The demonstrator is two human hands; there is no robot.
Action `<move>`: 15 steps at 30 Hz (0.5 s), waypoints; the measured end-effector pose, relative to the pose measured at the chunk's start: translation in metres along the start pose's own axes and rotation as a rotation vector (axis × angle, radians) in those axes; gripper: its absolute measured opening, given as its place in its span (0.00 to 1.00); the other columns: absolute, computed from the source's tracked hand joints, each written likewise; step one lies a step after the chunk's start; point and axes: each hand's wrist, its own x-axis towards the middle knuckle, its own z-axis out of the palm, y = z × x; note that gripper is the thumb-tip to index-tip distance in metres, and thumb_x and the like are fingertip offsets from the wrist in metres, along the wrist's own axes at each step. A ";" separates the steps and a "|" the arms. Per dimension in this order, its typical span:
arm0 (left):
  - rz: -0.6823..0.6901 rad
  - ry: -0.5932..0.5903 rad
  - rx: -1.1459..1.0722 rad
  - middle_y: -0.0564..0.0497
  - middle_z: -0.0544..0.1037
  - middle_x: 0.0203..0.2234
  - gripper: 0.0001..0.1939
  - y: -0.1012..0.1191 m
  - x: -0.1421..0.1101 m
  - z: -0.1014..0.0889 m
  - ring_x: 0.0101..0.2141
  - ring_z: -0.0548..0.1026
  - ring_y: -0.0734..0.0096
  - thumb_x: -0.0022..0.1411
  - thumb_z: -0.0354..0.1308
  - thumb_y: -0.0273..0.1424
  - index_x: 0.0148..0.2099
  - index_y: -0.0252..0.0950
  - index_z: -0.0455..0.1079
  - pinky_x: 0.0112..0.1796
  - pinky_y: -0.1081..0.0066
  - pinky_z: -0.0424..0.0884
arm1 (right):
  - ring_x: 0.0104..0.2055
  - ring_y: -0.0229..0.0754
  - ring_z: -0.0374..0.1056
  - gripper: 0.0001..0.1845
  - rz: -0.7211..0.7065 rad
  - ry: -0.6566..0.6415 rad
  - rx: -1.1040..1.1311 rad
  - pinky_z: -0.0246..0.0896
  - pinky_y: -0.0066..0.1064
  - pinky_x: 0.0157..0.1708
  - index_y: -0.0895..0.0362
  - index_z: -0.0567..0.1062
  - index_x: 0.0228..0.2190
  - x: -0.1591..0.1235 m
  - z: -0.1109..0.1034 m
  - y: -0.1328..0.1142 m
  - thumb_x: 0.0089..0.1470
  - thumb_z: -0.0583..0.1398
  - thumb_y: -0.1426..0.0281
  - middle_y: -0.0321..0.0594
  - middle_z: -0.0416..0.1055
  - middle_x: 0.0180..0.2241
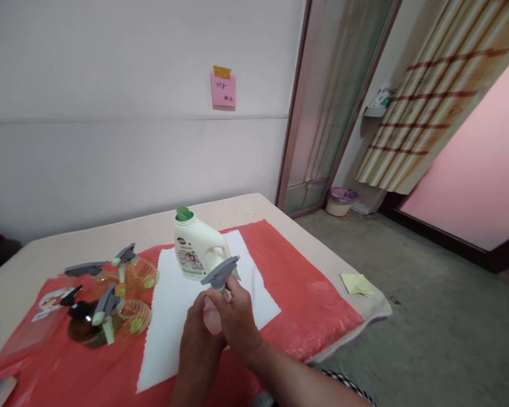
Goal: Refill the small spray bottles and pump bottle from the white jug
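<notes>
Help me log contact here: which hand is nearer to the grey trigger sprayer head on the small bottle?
Right. The right hand grips the bottle's neck just under the grey trigger sprayer head; the left hand holds the bottle lower down.

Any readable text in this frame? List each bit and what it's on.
Nothing reads clearly.
Pink sticky note on the wall: handwritten marks, too blurred to read.
White jug label: dark round logo and printed picture, text too small to read.
Printed card at the left of the red mat: illegible.
Yellow note on the table edge: no writing visible.
Pink spray bottle held in both hands: no label seen.
</notes>
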 end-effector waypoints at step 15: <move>0.114 -0.115 0.098 0.39 0.62 0.64 0.37 -0.052 0.008 0.013 0.65 0.61 0.51 0.59 0.54 0.36 0.69 0.38 0.51 0.61 0.54 0.61 | 0.46 0.44 0.71 0.19 -0.042 0.374 -0.220 0.71 0.43 0.45 0.57 0.72 0.49 0.213 -0.076 0.040 0.61 0.60 0.60 0.43 0.72 0.49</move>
